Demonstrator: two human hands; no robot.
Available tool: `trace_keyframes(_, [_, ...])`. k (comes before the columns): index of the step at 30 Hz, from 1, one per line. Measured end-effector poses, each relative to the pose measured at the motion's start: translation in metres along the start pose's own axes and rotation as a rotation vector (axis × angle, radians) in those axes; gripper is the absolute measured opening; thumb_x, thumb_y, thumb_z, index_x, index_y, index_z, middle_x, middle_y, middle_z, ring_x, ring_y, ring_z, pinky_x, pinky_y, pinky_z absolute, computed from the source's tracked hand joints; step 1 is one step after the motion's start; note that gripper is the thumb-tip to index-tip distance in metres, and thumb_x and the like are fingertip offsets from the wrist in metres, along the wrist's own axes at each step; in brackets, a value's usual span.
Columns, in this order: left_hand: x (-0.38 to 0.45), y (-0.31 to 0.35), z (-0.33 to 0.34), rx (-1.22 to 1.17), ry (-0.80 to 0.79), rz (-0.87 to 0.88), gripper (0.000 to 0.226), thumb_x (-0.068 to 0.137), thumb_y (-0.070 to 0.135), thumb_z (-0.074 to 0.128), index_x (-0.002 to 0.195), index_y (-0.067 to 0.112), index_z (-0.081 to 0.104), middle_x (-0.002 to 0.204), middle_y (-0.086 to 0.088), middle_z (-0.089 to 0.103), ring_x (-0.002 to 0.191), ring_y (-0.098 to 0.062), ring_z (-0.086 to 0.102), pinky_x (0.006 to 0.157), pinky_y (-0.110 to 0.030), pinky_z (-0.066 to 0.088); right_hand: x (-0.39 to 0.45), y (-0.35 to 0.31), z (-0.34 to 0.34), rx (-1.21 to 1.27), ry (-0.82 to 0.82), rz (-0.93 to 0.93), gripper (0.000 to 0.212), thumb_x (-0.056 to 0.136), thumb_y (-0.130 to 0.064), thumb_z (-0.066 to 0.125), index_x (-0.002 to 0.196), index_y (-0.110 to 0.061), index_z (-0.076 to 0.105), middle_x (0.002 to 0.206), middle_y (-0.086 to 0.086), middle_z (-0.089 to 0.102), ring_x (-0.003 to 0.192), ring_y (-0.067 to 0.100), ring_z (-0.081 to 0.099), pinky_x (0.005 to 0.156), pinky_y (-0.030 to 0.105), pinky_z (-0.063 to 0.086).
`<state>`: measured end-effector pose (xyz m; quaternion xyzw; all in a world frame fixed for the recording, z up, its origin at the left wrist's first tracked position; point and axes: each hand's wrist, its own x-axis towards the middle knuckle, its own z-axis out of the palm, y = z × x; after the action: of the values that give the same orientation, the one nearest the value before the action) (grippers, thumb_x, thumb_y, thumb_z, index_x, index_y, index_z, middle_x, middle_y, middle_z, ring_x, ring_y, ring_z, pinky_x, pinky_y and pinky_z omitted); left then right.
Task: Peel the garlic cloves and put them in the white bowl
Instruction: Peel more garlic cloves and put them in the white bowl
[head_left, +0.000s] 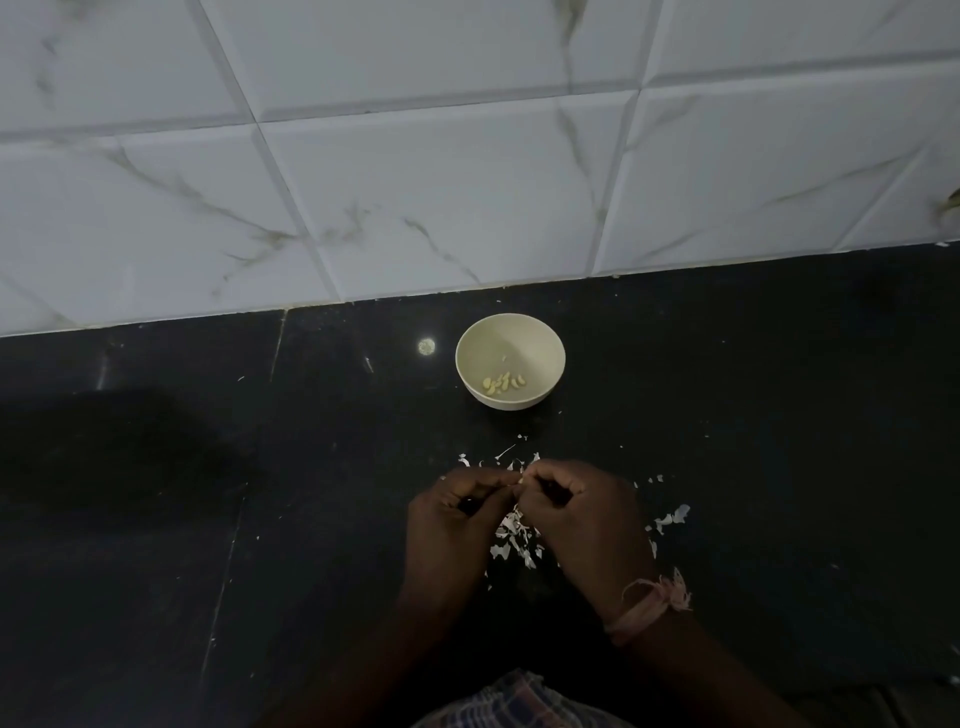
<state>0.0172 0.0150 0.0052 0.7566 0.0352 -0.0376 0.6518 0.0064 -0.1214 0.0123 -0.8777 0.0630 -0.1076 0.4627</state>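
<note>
Checked cloth (519, 699) shows at the bottom edge, and above it both forearms reach onto the dark counter (753, 415). Left hand (457, 512) and right hand (576, 512) meet fingertip to fingertip, fingers curled, pinching a small pale clove (519, 481) between them; it is too small to tell how much skin remains on it. A pink thread (649, 605) circles the right wrist. Skins (511, 540) lie scattered under and around the hands, some off to the right. Further back, near the tiled wall (467, 182), stands the bowl (510, 327) with a few peeled cloves (504, 383) at its bottom. By my reading the task is under way: several cloves are finished, one is being peeled. No unpeeled stock shows, so what remains is unclear.
</note>
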Motion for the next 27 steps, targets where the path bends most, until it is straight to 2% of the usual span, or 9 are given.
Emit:
trace_keyframes(4, [-0.001, -0.001, 0.003, 0.016, -0.025, -0.012, 0.028, 0.089, -0.003, 0.070, 0.091, 0.023, 0.080, 0.088, 0.008, 0.079, 0.086, -0.011, 0.076, 0.085, -0.037, 0.061, -0.002, 0.002, 0.003, 0.001, 0.016, 0.062, 0.012, 0.081, -0.011, 0.076, 0.075, -0.021, 0.075, 0.069, -0.011, 0.066, 0.072, 0.003, 0.064, 0.061, 0.007, 0.043])
trace_keyframes(8, [0.000, -0.005, 0.004, 0.041, -0.012, -0.006, 0.030, 0.092, -0.001, 0.069, 0.097, 0.027, 0.078, 0.092, 0.010, 0.079, 0.089, -0.009, 0.076, 0.086, -0.039, 0.060, 0.000, 0.001, 0.007, -0.005, 0.024, 0.090, 0.011, 0.079, -0.011, 0.076, 0.077, -0.021, 0.073, 0.071, -0.011, 0.067, 0.072, 0.002, 0.063, 0.061, 0.007, 0.043])
trace_keyframes(11, [-0.001, -0.005, 0.005, 0.014, -0.051, -0.003, 0.030, 0.096, 0.000, 0.064, 0.109, 0.023, 0.076, 0.102, 0.010, 0.079, 0.098, -0.009, 0.075, 0.091, -0.035, 0.059, -0.001, 0.000, 0.009, 0.088, 0.008, 0.168, 0.012, 0.080, -0.009, 0.074, 0.078, -0.020, 0.071, 0.072, -0.009, 0.067, 0.069, 0.004, 0.063, 0.060, 0.010, 0.044])
trace_keyframes(13, [-0.001, -0.005, 0.007, -0.016, -0.079, -0.006, 0.029, 0.097, -0.002, 0.061, 0.108, 0.020, 0.077, 0.102, 0.007, 0.079, 0.099, -0.012, 0.075, 0.091, -0.034, 0.058, 0.000, 0.000, 0.010, 0.161, 0.007, 0.257, 0.010, 0.082, -0.010, 0.074, 0.081, -0.020, 0.073, 0.070, -0.008, 0.068, 0.066, 0.001, 0.063, 0.058, 0.011, 0.045])
trace_keyframes(16, [-0.001, -0.005, 0.008, -0.174, -0.066, -0.099, 0.023, 0.096, -0.004, 0.060, 0.104, 0.010, 0.076, 0.097, -0.006, 0.080, 0.093, -0.024, 0.077, 0.082, -0.035, 0.060, 0.000, 0.000, 0.011, 0.321, 0.026, 0.364, 0.008, 0.084, -0.009, 0.075, 0.080, -0.015, 0.073, 0.069, -0.003, 0.071, 0.061, 0.002, 0.065, 0.056, 0.014, 0.049])
trace_keyframes(19, [-0.003, -0.003, 0.013, -0.422, -0.047, -0.259, 0.014, 0.094, -0.005, 0.062, 0.104, -0.001, 0.070, 0.094, -0.021, 0.077, 0.086, -0.032, 0.076, 0.070, -0.033, 0.060, -0.001, 0.001, 0.014, 0.430, 0.021, 0.457, 0.006, 0.086, -0.008, 0.071, 0.082, -0.012, 0.072, 0.074, 0.006, 0.074, 0.067, 0.024, 0.072, 0.056, 0.035, 0.059])
trace_keyframes(21, [-0.001, -0.005, 0.014, -0.569, -0.044, -0.333, 0.018, 0.090, 0.001, 0.065, 0.108, -0.003, 0.067, 0.103, -0.022, 0.076, 0.094, -0.035, 0.075, 0.076, -0.038, 0.061, 0.000, 0.005, 0.015, 0.443, 0.041, 0.493, 0.010, 0.090, -0.009, 0.066, 0.082, -0.012, 0.072, 0.073, 0.008, 0.074, 0.067, 0.029, 0.072, 0.061, 0.043, 0.061])
trace_keyframes(24, [0.004, -0.009, 0.011, -0.708, -0.020, -0.404, 0.025, 0.080, 0.010, 0.068, 0.104, 0.003, 0.070, 0.109, -0.014, 0.076, 0.100, -0.025, 0.073, 0.088, -0.037, 0.058, 0.000, 0.011, 0.012, 0.440, 0.054, 0.507, 0.013, 0.094, -0.012, 0.063, 0.083, -0.012, 0.070, 0.066, 0.006, 0.070, 0.057, 0.025, 0.071, 0.061, 0.040, 0.057])
trace_keyframes(27, [0.006, -0.010, 0.009, -0.775, -0.026, -0.450, 0.023, 0.081, 0.009, 0.068, 0.104, 0.006, 0.074, 0.094, -0.006, 0.075, 0.080, -0.012, 0.069, 0.076, -0.026, 0.058, -0.002, 0.011, 0.009, 0.374, 0.052, 0.446, 0.020, 0.096, -0.013, 0.056, 0.079, -0.015, 0.067, 0.065, 0.005, 0.066, 0.056, 0.026, 0.069, 0.057, 0.038, 0.054])
